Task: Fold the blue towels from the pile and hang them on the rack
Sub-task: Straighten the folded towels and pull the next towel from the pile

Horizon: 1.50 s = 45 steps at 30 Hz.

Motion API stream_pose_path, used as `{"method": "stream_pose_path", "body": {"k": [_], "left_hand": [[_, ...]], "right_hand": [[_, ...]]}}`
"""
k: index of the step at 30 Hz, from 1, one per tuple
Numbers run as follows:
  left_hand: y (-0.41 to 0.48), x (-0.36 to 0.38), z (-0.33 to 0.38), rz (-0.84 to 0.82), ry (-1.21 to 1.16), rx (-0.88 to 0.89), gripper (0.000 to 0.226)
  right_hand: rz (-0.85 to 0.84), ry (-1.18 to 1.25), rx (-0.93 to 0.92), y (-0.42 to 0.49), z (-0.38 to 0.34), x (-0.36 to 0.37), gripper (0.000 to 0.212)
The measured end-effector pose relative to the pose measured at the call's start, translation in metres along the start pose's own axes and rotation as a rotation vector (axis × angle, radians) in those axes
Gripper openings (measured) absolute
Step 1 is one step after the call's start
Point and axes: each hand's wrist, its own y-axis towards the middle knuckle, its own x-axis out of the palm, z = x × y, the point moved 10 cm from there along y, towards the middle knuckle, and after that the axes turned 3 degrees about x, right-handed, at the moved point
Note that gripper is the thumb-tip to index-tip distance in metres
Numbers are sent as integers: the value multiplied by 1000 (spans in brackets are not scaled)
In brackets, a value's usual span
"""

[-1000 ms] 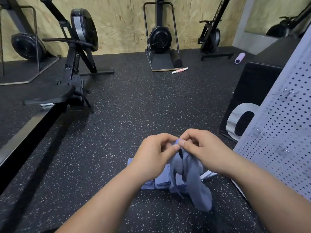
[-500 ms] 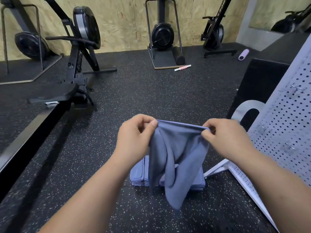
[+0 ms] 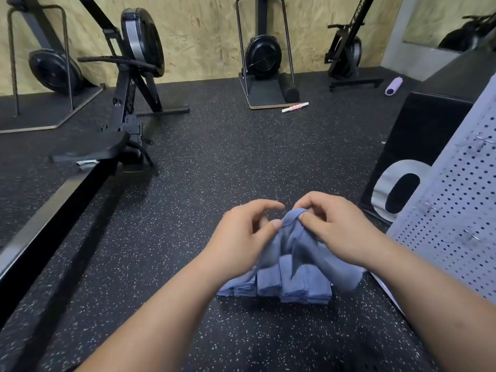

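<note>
While both hands sit close together above the speckled black rubber floor (image 3: 214, 170), they pinch the top edge of one soft blue cloth towel (image 3: 292, 242): the left hand (image 3: 247, 232) closes thumb and fingers on the cloth at its left, and the right hand (image 3: 330, 226) clamps the same bunched edge just beside it, thumb on the hem. The towel hangs from that grip in loose folds, its lower part draping over the pile of folded blue towels (image 3: 279, 288) that lies on the floor right under the hands, and one corner trails off toward the right. The white perforated metal rack (image 3: 456, 210) with small wire hooks stands near, at the right edge of view, and no towel shows on the part of it in sight.

Judging by this, the fold is only being formed, and the risks lie in the cloth itself. Limp fabric held at two points so near each other can slide out of one pinch, and the halves would then fall uneven. Since the hanging end rests on the pile, lifting or swinging the towel toward the rack could drag the top layers askew. A bulky, lopsided fold may also slip off a short hook
</note>
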Motion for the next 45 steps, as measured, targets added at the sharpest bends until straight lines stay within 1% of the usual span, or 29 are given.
{"method": "stream_pose_path", "body": {"k": [1,3,5,8,10,13,16,18,21,23,25,28,35,38,40,41,42,44,45], "left_hand": [[-1,7,0,-17,-10,-2,16],[0,9,-7,16,-2,-29,8],[0,7,-12,60,11,-58,10],[0,10,-12,42,-66,-58,3],[-1,13,-11,15,-105,-46,10],[-1,14,-10,-13,-115,-34,13],[-3,14,-9,-15,-107,-34,8],[-3,9,-7,42,-54,-10,2],[-2,1,-5,117,-71,-3,9],[-1,-6,-1,156,-90,12,10],[-1,-15,2,205,-92,21,9],[1,-37,-8,307,-88,-18,8],[-6,-74,-48,544,-141,-194,7],[-8,-77,-55,571,-92,-258,8],[-10,-78,-57,570,-42,-282,6],[-9,-78,-59,562,-29,-281,4],[-9,-76,-59,549,-21,-275,4],[-6,-72,-57,516,-20,-249,8],[-4,-69,-54,500,-38,-229,10]], "right_hand": [[-7,14,-7,0,-3,4,12],[-15,42,3,0,-3,11,10],[-17,24,4,0,-3,14,11],[-4,24,10,-1,-3,15,11],[-3,39,20,-1,-2,16,12],[10,61,26,-2,-4,15,10],[34,50,11,-3,-10,11,11],[45,-6,-2,-5,-14,10,10],[141,-236,-23,-7,-16,0,12],[220,-340,-16,-6,-14,-10,12],[263,-374,28,-4,-7,-21,12],[286,-396,112,-2,9,-38,10],[224,-443,276,-2,48,-64,9],[173,-353,299,0,58,-66,12],[165,-224,288,2,57,-66,10],[175,-81,292,1,56,-66,6],[178,110,308,-1,54,-66,2],[131,487,351,-4,49,-58,7],[91,606,353,-4,43,-54,10]]}}
